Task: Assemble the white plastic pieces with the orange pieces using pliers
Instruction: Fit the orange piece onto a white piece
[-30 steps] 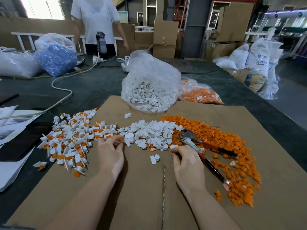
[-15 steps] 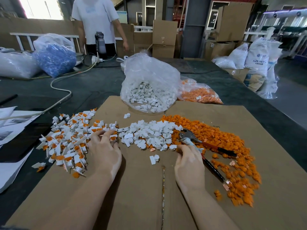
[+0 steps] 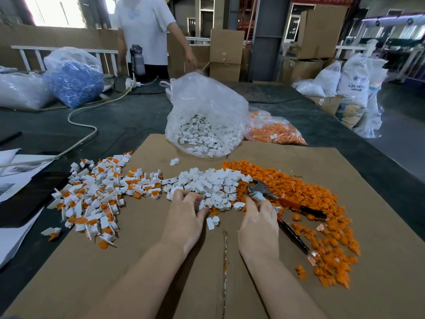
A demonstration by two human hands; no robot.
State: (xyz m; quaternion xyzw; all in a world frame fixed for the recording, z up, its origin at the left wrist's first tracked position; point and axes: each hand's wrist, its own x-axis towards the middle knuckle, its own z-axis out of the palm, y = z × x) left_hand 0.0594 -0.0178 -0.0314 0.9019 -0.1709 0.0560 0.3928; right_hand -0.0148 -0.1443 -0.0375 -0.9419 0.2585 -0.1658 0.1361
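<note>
table (image 3: 138,116): dark | on it: cardboard sheet (image 3: 368,272); bags; cable (image 3: 85,125); papers (image 3: 13,238)

Two hands (image 3: 184,217), one pliers (image 3: 282,203), three piles, five bags.

Both forearms forward, left hand (image 3: 185,217) and right hand (image 3: 258,223) palm-down, fingers (image 3: 181,196) loosely curled.

Bare cardboard (image 3: 161,272) is lying open along the desk's near edge; white pieces (image 3: 207,183), orange pieces (image 3: 299,187) and pliers (image 3: 287,203) are blocking the middle.
</note>
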